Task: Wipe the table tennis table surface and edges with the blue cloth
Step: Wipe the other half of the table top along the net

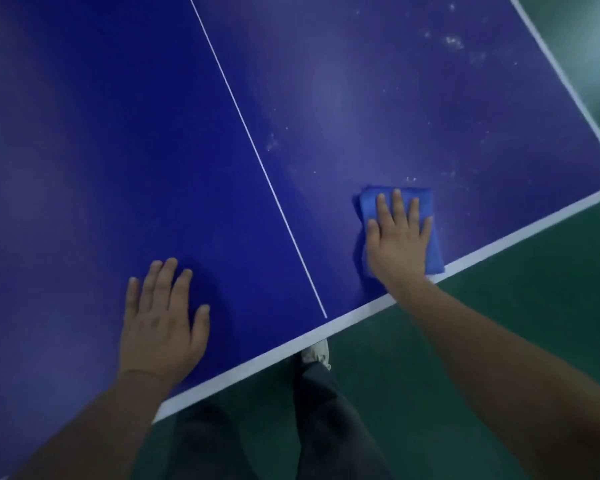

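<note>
A: Head view, nearest first: dark trousers and a pale shoe over the green floor, then the table's white end edge.

B: And the hands?

A: Left hand lies flat on the table, fingers spread, holding nothing, probably bracing. Right hand presses flat with straight fingers on the blue cloth, which sits just inside the end edge, right of the white centre line.

B: What would make this stroke good?

A: Beyond the cloth, pale specks scatter toward the far side line. I'd keep the palm weight even, push away in overlapping lanes through those specks, and carry dust off the edge instead of smearing it around.
</note>
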Demonstrator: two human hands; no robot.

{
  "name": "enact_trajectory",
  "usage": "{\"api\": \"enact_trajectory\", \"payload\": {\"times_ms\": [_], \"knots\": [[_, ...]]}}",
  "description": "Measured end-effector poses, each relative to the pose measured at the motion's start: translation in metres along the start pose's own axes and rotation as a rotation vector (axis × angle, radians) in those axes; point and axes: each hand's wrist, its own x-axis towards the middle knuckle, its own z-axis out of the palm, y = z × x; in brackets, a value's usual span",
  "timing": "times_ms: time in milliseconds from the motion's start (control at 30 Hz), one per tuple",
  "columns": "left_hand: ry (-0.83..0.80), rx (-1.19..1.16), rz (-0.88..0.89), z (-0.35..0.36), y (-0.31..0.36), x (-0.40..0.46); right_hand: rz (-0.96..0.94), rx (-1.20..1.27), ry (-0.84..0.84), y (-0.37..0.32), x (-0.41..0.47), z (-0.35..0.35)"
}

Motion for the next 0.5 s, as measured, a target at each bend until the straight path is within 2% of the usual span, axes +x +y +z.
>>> {"api": "enact_trajectory", "payload": {"times_ms": [33, 67, 100, 167, 200, 233, 267, 300, 333, 400, 467, 500], "knots": [[0.011, -0.034, -0.063, 0.004, 0.022, 0.0, 0.055, 0.015, 0.038, -0.016, -0.005, 0.001], [0.014, -0.062, -0.111, 0.009, 0.043, 0.0, -0.001, 0.027, 0.087, -0.034, -0.019, 0.007], [0.021, -0.085, -0.149, 0.015, 0.061, 0.001, -0.177, 0.013, 0.075, -0.05, -0.043, 0.016], [0.047, -0.112, -0.2, 0.023, 0.088, 0.007, -0.698, -0.033, -0.021, -0.059, -0.094, 0.027], [0.05, -0.122, -0.213, 0.027, 0.1, 0.01, -0.866, -0.035, -0.056, -0.044, -0.097, 0.027], [0.047, -0.13, -0.221, 0.031, 0.11, 0.013, -0.932, -0.011, -0.048, -0.021, -0.078, 0.023], [0.039, -0.129, -0.227, 0.035, 0.117, 0.015, -0.884, -0.019, 0.008, 0.006, -0.05, 0.022], [0.028, -0.121, -0.227, 0.039, 0.123, 0.016, -0.746, -0.049, 0.063, 0.035, -0.018, 0.017], [0.018, -0.11, -0.222, 0.043, 0.127, 0.016, -0.553, -0.076, 0.109, 0.066, 0.015, 0.011], [0.01, -0.085, -0.213, 0.048, 0.13, 0.015, -0.1, -0.023, 0.062, 0.116, 0.062, -0.013], [0.008, -0.07, -0.21, 0.05, 0.129, 0.014, 0.217, 0.09, 0.069, 0.113, 0.067, -0.018], [0.004, -0.069, -0.212, 0.049, 0.129, 0.013, 0.233, 0.078, 0.096, 0.093, 0.051, -0.013]]}}
